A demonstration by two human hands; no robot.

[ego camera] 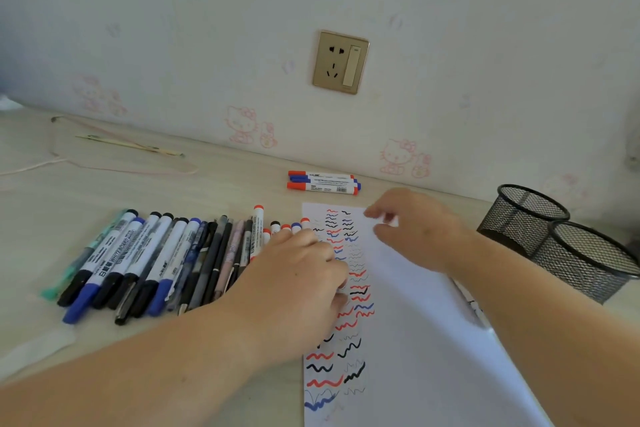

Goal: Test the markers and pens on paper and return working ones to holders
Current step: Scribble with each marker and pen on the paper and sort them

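Observation:
A white paper sheet (408, 305) covered in red, blue and black test squiggles lies on the desk. Left of it is a row of whiteboard markers and pens (149, 263). My left hand (301, 274) lies over the row's right end, fingers curled down round several short markers (285, 228) whose red, black and blue caps stick out past my knuckles. My right hand (415, 229) hovers over the paper's top edge, blurred, with thumb and forefinger apart. Two black mesh holders (530, 215) (588, 260) stand at the right.
Three markers (323, 182) lie together by the wall behind the paper. A gold wall socket (340, 62) is above them. At far left are a clear plastic sheet (104, 149) and a white cord (31, 166).

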